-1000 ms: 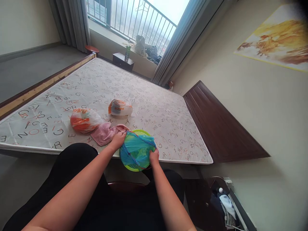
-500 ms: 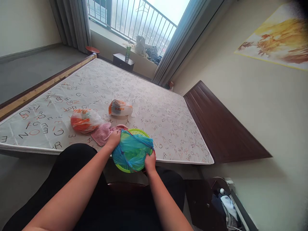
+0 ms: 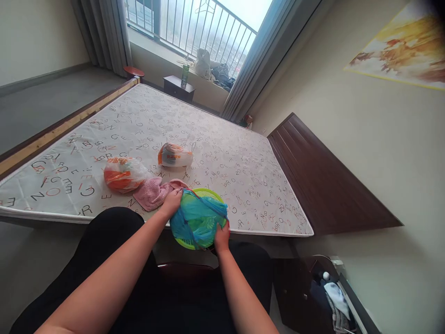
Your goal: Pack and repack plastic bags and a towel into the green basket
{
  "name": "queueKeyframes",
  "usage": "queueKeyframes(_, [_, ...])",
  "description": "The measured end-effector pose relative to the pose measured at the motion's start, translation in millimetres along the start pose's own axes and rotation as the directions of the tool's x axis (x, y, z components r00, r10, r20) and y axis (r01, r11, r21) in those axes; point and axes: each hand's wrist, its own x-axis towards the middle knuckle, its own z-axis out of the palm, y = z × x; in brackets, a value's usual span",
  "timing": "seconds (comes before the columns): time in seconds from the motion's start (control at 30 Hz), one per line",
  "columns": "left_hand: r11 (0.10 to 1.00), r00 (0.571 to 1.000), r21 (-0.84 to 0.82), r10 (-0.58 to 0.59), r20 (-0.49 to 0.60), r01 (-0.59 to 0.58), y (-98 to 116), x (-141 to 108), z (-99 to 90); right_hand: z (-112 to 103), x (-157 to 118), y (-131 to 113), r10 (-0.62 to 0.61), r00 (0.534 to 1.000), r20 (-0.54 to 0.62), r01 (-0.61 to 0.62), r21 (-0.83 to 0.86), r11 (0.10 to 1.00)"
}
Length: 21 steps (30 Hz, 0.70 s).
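A thin blue plastic bag (image 3: 200, 215) with a red drawstring edge lies across a lime-green mesh basket (image 3: 211, 194) above my lap. On the left side, my left hand (image 3: 173, 202) is closed on the bag's edge. My right hand (image 3: 221, 236) grips the bag at the lower right, thumb on top, close against the basket's rim. The fingers under the rim are hidden. A pink towel (image 3: 153, 194) lies on the mattress just beyond my left hand.
Two filled plastic bags, one orange and white (image 3: 124, 175) and one whitish (image 3: 175, 155), sit on the letter-print mattress (image 3: 222, 153). A dark headboard (image 3: 330, 185) stands at the right. Below it, a dark cabinet (image 3: 295, 292) bears clothes. A nightstand (image 3: 179, 89) stands by the window.
The basket, the blue bag and both my hands have shifted slightly right in view. Both hands keep their hold. The things on the mattress stay in place.
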Motion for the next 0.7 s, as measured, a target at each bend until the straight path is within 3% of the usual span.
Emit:
queueKeyframes(0.2, [0.990, 1.000, -0.143, 0.006, 0.029, -0.002, 8, -4, 6.1, -2, 8, 4, 0.045, 0.999, -0.014, -0.044, 0.043, 0.998])
queueKeyframes(0.37, [0.983, 0.982, -0.182, 0.004, -0.189, -0.039, -7, 2, -1.8, 10, 17, -10, 0.049, 0.999, 0.002, -0.049, 0.049, 0.998])
queueKeyframes(0.57, [0.915, 0.972, -0.391, -0.175, -0.153, 0.103, -20, 10, -19.6, 22, 31, -28, 0.089, 0.991, 0.101, -0.090, 0.008, 0.996])
queueKeyframes(0.7, [0.933, 0.959, -0.335, -0.204, -0.198, 0.130, -27, 11, -31.7, 25, 45, -35, 0.121, 0.975, 0.189, -0.121, -0.012, 0.993])
